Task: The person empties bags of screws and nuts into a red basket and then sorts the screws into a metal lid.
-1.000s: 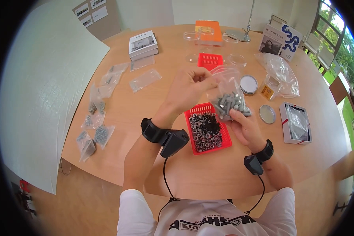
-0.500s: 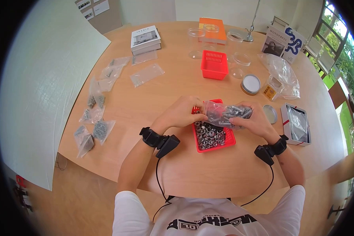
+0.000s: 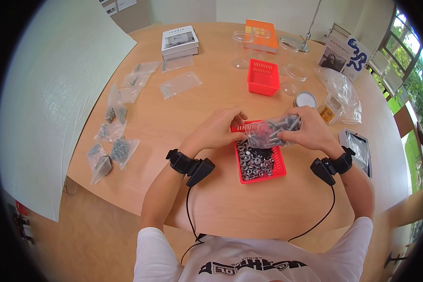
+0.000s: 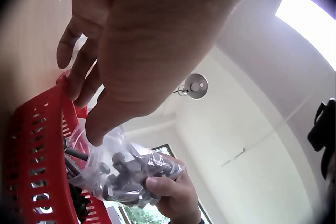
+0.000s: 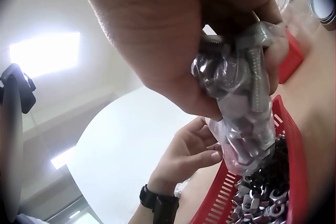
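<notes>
While the right hand [image 3: 312, 131] grips the bag's [image 3: 264, 135] three o'clock end, the left hand [image 3: 216, 129], fingers loosely parted, is at nine.

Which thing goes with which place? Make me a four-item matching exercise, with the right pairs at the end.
Things
1. Bag of bolts
2. Metal nuts
3. "Wonderful" book
4. White books

Places
A. Standing at the table's far right
B. Gripped by the right hand
C. Stacked flat at the far left
D. Inside the nearer red basket

Pairs: 1-B; 2-D; 3-A; 4-C
</notes>
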`<state>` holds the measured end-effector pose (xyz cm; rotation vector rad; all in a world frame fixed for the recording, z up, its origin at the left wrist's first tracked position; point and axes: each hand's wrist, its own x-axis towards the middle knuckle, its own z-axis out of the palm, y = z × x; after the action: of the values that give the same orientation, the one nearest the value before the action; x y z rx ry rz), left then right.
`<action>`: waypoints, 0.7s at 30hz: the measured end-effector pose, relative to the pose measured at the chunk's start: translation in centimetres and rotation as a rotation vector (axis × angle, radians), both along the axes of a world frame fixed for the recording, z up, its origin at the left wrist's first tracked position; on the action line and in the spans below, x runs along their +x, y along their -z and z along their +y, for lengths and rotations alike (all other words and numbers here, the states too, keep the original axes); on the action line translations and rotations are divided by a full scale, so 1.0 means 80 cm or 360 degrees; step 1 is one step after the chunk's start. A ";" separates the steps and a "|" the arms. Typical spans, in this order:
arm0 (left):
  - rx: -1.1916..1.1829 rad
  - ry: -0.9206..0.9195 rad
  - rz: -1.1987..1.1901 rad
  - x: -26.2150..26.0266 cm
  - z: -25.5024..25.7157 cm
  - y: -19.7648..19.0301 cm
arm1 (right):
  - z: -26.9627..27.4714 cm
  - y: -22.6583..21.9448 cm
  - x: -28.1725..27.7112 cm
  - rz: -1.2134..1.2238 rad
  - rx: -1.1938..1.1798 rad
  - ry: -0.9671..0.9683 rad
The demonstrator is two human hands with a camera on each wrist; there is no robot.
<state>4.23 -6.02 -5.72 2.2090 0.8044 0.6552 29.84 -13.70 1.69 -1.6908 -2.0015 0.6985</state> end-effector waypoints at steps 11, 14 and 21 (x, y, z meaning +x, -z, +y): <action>0.0087 0.0091 0.0081 0.001 0.001 0.003 | 0.001 -0.022 -0.013 -0.0142 0.0066 -0.0209; 0.0140 0.0119 0.0108 0.001 -0.001 0.003 | -0.001 -0.030 -0.022 -0.0159 0.0088 -0.0292; 0.0202 0.0218 0.0194 -0.006 -0.014 -0.017 | -0.003 -0.057 -0.035 -0.0298 0.0145 -0.0386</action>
<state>3.78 -7.12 -4.35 2.4140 0.6805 0.5213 27.03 -13.94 6.28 -1.5251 -2.3592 0.5331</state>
